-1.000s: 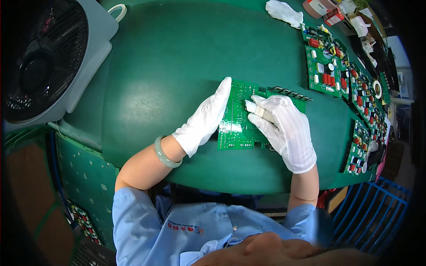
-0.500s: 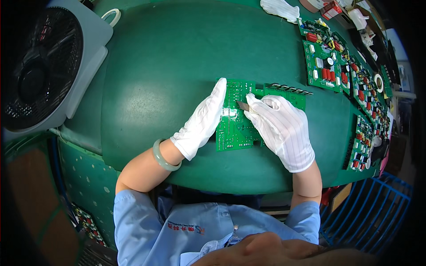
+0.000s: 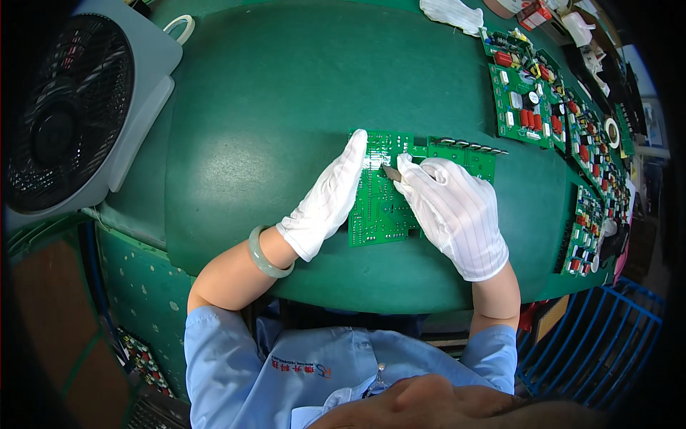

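A green circuit board (image 3: 379, 207) lies in front of me on the green table mat, its solder side up. My left hand (image 3: 325, 193), in a white glove, rests along the board's left edge with its fingers stretched out straight together. Its thumb is hidden. My right hand (image 3: 457, 211), in a white striped glove, pinches a short, pointed grey blade (image 3: 391, 172). The blade's tip is at the upper middle of the board; whether it touches the solder side I cannot tell. The tool's handle is hidden inside the glove. A narrower board section (image 3: 464, 157) with a row of dark metal parts continues rightward.
Several populated circuit boards (image 3: 525, 107) stand along the table's right side. A grey fan (image 3: 146, 71) is at the left edge. One white glove (image 3: 451, 14) lies at the far side. A blue wire rack (image 3: 593, 343) stands below the table on the right.
The bright reflection on the board has moved toward its far end. Both hands and the blade stay in nearly the same place on the board.
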Action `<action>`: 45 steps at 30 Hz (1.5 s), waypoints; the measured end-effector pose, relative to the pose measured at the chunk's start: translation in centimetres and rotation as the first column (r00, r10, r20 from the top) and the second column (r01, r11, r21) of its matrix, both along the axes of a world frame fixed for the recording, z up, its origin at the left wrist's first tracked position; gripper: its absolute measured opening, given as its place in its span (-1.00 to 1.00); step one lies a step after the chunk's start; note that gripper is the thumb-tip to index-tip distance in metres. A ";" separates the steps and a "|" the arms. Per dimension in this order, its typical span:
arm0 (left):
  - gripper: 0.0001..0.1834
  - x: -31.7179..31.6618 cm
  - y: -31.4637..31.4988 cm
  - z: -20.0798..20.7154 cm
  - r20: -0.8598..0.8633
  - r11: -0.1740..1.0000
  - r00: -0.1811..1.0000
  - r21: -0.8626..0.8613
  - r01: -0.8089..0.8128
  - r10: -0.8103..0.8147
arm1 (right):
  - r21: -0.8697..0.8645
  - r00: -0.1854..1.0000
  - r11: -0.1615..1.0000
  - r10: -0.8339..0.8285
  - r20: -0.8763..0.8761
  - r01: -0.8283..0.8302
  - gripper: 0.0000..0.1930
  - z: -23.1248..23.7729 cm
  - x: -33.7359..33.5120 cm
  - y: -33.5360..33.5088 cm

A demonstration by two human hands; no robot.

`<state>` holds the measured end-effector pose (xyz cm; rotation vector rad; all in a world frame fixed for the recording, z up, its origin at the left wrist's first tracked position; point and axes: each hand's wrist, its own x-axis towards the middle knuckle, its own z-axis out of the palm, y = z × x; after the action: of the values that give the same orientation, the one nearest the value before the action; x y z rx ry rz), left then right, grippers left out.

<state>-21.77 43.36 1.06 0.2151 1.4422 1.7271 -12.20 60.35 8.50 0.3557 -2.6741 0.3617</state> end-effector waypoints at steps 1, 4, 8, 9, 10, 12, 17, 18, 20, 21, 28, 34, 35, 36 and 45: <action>-0.33 0.1 -0.1 -0.2 -0.003 1.000 1.000 0.002 0.003 -0.003 | 0.010 1.000 1.000 0.008 -0.003 -0.008 -0.67 0.1 0.0 0.0; -0.32 0.0 -0.2 0.1 -0.004 1.000 1.000 0.017 0.025 -0.025 | 0.023 1.000 0.999 0.027 -0.003 -0.027 -0.68 0.1 0.0 0.1; -0.32 -0.1 0.1 2.1 0.071 0.994 0.996 0.099 0.043 -0.051 | -0.029 0.999 0.999 0.036 -0.011 -0.036 -0.69 0.0 0.0 0.2; -0.32 0.0 0.2 2.4 0.104 0.991 0.993 0.130 0.038 -0.052 | -0.045 0.999 0.998 0.035 -0.019 -0.036 -0.70 0.0 -0.1 0.2; -0.33 0.0 0.2 2.9 0.131 0.990 0.990 0.136 0.032 -0.049 | -0.055 0.999 0.998 0.026 -0.020 -0.027 -0.70 -0.1 -0.1 0.2; -0.33 0.0 0.3 3.6 0.185 0.989 0.982 0.147 0.018 -0.045 | -0.075 1.000 0.997 0.010 -0.022 -0.011 -0.70 -0.2 0.0 0.0; -0.35 0.0 0.4 3.6 0.190 0.986 0.981 0.166 0.006 -0.038 | -0.062 0.999 0.998 0.008 -0.032 -0.010 -0.67 0.1 -0.1 0.0; -0.35 0.0 0.4 3.4 0.186 0.984 0.982 0.177 0.000 -0.034 | -0.066 0.999 0.998 0.011 -0.040 -0.014 -0.67 0.0 -0.1 0.0; -0.34 0.0 0.3 3.6 0.173 0.984 0.984 0.180 0.012 -0.044 | -0.051 0.999 0.999 0.005 -0.036 -0.007 -0.67 0.0 -0.1 -0.1; -0.34 0.0 0.3 3.7 0.168 0.983 0.984 0.181 0.020 -0.051 | -0.044 0.999 0.999 0.001 -0.033 -0.002 -0.67 0.0 0.0 -0.1; -0.33 0.2 0.0 3.4 0.014 0.992 0.998 0.113 0.055 -0.057 | 0.001 0.999 0.999 0.047 -0.028 -0.047 -0.67 -0.5 0.2 0.2; -0.31 0.2 0.3 3.2 0.147 0.985 0.988 0.172 0.020 -0.046 | 0.017 0.999 0.999 0.044 -0.027 -0.044 -0.65 -0.4 0.1 0.1; -0.31 0.2 0.3 3.3 0.161 0.986 0.986 0.165 0.025 -0.052 | 0.017 0.999 0.999 0.043 -0.023 -0.043 -0.64 -0.4 0.2 0.1; -0.31 0.1 0.2 3.4 0.173 0.987 0.983 0.159 0.029 -0.057 | 0.017 0.999 0.999 0.044 -0.020 -0.043 -0.64 -0.3 0.1 0.1; -0.30 0.2 0.1 2.4 -0.003 0.988 0.998 0.144 0.064 -0.064 | 0.025 0.999 0.999 0.028 -0.015 -0.028 -0.67 0.0 0.2 0.2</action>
<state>-21.54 43.49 3.49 0.3342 1.2964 1.7796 -11.99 60.51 8.47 0.4020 -2.6629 0.3330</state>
